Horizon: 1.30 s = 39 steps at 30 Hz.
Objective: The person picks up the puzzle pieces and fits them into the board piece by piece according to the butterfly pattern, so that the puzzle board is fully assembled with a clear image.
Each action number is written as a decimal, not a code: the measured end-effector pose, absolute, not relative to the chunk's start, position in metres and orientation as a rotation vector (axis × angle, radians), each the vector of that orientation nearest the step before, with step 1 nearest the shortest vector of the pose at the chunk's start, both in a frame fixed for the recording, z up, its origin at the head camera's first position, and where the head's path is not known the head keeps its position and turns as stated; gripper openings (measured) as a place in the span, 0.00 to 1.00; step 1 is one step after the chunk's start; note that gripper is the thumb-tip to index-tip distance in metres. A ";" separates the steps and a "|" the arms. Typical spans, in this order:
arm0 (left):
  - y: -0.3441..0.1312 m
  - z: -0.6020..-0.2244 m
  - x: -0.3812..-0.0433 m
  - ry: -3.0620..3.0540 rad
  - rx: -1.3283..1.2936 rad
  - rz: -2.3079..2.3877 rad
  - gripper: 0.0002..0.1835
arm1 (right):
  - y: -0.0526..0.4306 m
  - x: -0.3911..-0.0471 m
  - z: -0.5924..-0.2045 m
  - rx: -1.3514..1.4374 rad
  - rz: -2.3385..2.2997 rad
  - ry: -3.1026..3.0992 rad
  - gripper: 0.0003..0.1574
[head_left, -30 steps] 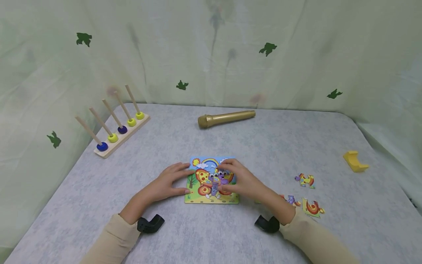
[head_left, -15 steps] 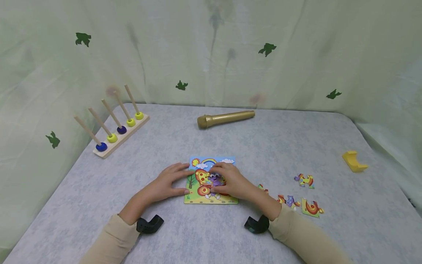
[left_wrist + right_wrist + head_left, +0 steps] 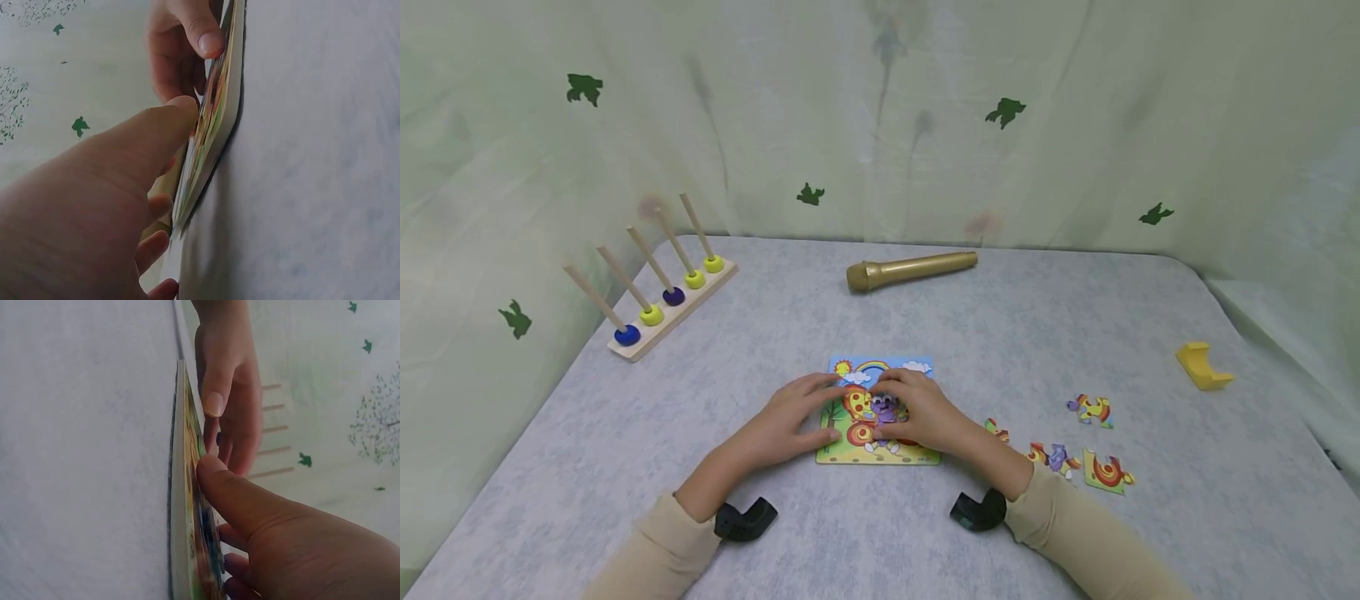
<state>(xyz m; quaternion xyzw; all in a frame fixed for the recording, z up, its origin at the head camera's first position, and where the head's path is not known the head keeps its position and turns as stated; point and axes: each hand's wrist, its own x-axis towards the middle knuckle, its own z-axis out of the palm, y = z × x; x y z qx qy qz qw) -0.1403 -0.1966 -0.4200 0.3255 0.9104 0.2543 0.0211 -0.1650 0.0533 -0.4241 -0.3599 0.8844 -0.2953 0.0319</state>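
A butterfly jigsaw puzzle board [image 3: 844, 455] lies flat in the middle of the table in the head view. My right hand [image 3: 931, 414] reaches over its right half, thumb and fingertips gripping a puzzle piece [image 3: 885, 406] with a purple face, close over the board. My left hand [image 3: 784, 423] rests at the board's left side, fingers spread and loosely bent, thumb tip on the picture. The left wrist view shows the board's pale edge [image 3: 232, 100] low on the table, with my left thumb [image 3: 178, 112] at the picture. Part of the picture is hidden under my right hand.
Several loose puzzle pieces [image 3: 1105, 471] lie on the table to the right. A gold toy microphone [image 3: 913, 271] lies behind the board. At the back left stands a wooden peg rack [image 3: 670, 319] with coloured beads. A yellow curved block [image 3: 1202, 367] is at the far right.
My right hand has moved left over the board with the puzzle piece, uncovering loose pieces beside its forearm. My left hand has shifted slightly right, its fingertips further over the board's edge.
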 end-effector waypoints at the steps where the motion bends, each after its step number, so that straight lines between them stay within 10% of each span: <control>1: -0.194 -0.420 -0.139 2.819 1.044 0.775 0.29 | 0.053 -0.165 -0.424 -1.109 -0.914 2.719 0.34; 39: -0.187 -0.423 -0.133 2.799 1.137 0.625 0.27 | 0.057 -0.165 -0.419 -0.908 -0.930 2.736 0.35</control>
